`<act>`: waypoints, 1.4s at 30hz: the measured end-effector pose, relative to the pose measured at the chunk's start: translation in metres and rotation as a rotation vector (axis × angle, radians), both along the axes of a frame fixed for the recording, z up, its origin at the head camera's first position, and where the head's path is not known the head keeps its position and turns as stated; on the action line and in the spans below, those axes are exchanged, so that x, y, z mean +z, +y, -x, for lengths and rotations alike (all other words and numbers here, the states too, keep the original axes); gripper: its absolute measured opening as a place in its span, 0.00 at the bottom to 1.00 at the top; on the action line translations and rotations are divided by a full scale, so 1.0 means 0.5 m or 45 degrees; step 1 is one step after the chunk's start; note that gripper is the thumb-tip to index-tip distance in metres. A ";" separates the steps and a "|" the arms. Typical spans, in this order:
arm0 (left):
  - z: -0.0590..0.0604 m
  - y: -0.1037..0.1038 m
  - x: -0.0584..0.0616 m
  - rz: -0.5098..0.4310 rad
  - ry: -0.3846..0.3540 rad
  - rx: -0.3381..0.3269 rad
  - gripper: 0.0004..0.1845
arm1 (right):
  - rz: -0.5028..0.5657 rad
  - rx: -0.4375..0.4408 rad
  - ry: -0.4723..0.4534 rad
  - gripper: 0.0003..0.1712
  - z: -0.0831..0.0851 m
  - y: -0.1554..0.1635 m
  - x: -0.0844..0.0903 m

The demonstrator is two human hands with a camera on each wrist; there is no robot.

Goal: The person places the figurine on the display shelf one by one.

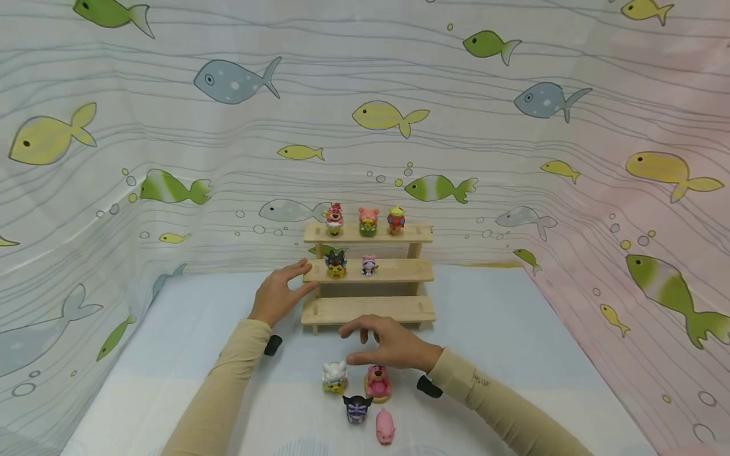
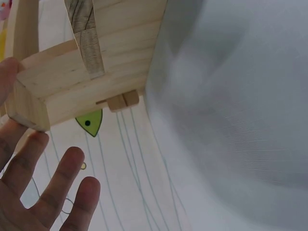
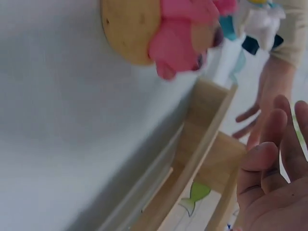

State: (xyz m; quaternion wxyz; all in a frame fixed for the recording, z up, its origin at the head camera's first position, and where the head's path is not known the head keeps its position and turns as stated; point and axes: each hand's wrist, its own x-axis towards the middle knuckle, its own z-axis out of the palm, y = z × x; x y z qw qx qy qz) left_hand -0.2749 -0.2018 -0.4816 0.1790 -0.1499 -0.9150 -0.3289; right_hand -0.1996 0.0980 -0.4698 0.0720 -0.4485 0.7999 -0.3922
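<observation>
Landmark: the pale wooden three-tier stand, long axis running left to right in front of the person. The left hand pinches the left end of its middle tier between thumb and fingers. The right hand hangs just in front of the stand's bottom tier, thumb apart from the loosely bent fingers, nothing held.

Key relation, as I judge it: the rounded white figure with a yellow lower part and the seated pink bear on a tan base lie on the side of the right hand away from the stand. The right hand is much the nearer; whether its thumb touches the white figure I cannot tell. Farther out from the stand are the black-and-purple horned figure and the smooth pink pig, whose long axis points roughly toward the stand.

Count: one stand, three tiers, nine small figures.
- In front of the stand: four, as above.
- Top tier: three, a red-topped pink one, a pink-and-green one, a red-and-blue one.
- Middle tier: two, a black-horned yellow one, a pink-and-white one.
</observation>
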 end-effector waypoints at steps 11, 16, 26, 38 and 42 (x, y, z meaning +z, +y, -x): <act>-0.005 0.003 0.004 -0.002 -0.004 -0.005 0.32 | -0.172 0.112 0.055 0.28 -0.022 -0.030 -0.011; -0.006 0.004 0.005 -0.002 0.011 -0.002 0.31 | -0.235 0.118 0.066 0.26 -0.026 -0.037 -0.022; 0.000 0.004 -0.003 0.003 0.039 0.002 0.31 | -0.265 0.089 0.113 0.23 -0.029 -0.043 -0.028; -0.004 0.004 -0.001 -0.003 0.015 0.005 0.31 | -0.233 0.093 0.132 0.23 -0.029 -0.043 -0.034; -0.003 0.004 -0.002 0.002 0.013 0.010 0.31 | -0.223 0.078 0.126 0.23 -0.029 -0.041 -0.033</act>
